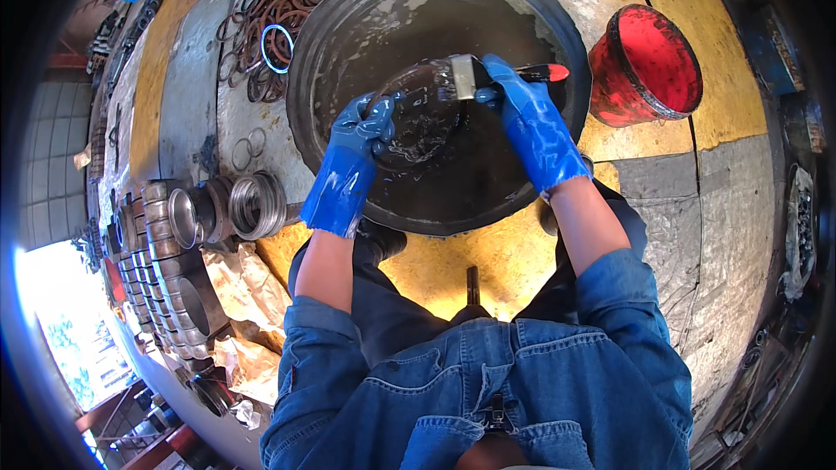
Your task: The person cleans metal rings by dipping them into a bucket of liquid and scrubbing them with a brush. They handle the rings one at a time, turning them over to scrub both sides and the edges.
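- While the left hand [359, 126] is closed round a ring [397, 80] over the tub [302, 91], the right hand [509, 91] is clamped on the brush [463, 78].
- The brush lies crosswise above the tub, bristles leftward, overlapping the ring's edge; contact cannot be told.
- Loose rings [296, 9] heap at the tub's far left; a bucket [657, 57] stands just right of it.

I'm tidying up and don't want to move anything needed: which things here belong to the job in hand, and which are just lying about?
In use:
- brush, in the right hand
- dark ring, in the left hand
- wide basin, under both hands

Apparently just lying about:
- red bucket
- brown paper
- metal cylinders
- ring pile, though possibly connected
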Tool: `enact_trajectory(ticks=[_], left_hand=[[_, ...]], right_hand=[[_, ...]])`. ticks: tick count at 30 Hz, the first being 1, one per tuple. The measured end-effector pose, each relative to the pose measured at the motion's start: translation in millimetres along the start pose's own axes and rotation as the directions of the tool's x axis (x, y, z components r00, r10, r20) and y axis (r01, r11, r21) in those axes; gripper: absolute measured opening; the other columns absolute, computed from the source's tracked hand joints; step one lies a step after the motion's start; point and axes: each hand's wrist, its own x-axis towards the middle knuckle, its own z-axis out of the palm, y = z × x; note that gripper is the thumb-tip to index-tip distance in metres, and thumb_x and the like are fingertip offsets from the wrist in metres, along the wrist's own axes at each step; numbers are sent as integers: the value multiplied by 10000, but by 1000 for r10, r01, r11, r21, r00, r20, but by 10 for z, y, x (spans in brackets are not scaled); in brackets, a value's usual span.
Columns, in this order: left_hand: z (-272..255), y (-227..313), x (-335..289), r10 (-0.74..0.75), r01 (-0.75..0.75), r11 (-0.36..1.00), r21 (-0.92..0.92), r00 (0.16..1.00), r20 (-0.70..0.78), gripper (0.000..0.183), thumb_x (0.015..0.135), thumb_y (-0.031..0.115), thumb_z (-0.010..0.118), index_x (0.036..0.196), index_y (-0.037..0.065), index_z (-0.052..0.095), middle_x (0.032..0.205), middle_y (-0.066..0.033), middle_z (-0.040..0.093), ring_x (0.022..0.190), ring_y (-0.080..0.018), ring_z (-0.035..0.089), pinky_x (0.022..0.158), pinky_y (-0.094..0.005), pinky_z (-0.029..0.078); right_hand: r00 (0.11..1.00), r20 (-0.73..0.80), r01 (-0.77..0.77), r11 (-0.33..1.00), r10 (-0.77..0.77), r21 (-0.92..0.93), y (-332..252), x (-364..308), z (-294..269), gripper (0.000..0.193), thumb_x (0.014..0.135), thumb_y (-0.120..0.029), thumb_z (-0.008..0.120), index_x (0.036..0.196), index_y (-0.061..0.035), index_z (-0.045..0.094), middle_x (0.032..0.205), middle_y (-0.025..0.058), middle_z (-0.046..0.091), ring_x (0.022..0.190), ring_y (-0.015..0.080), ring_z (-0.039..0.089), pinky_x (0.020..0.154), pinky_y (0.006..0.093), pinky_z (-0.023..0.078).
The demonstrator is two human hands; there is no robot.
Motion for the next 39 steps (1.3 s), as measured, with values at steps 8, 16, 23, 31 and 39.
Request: enact_trajectory(ticks=[8,16,23,31,39], left_hand=[[-18,-18,48,-33,29,977,-213,999,-13,351,974,208,662,1291,56,660,750,14,597,545,-42,456,479,-181,341],[101,73,-61,-99,98,986,-136,995,-2,318,979,280,693,1226,80,703,705,37,584,550,-37,457,493,-182,338],[199,176,-131,41,-27,987,-161,996,83,314,1011,229,653,1266,48,675,614,56,489,480,-43,382,459,-206,269],[173,85,-105,65,-57,986,-157,997,46,298,1014,241,651,1243,53,691,618,52,508,505,-37,405,461,-205,271],[224,136,-131,18,-17,1000,-17,999,51,316,1006,258,661,1245,53,692,632,46,524,518,-44,431,466,-212,289]], right_hand=[[992,125,119,632,-36,-766,844,717,-525,368,915,-370,695,1077,-43,740,955,125,758,838,252,708,782,351,551],[502,712,750,-163,-490,-641,577,415,-64,353,907,-131,655,1257,-177,664,1167,164,714,876,375,726,752,421,590],[895,319,407,278,-312,-870,918,458,-96,236,890,-329,688,1051,-174,764,1001,128,756,928,320,729,843,405,571],[861,462,31,886,211,-463,797,315,-93,287,886,-270,716,1119,-109,760,967,102,764,881,175,721,790,325,559],[686,582,669,65,-437,-740,539,450,-148,326,861,-187,736,1185,-168,709,968,127,742,870,350,712,784,393,575]])
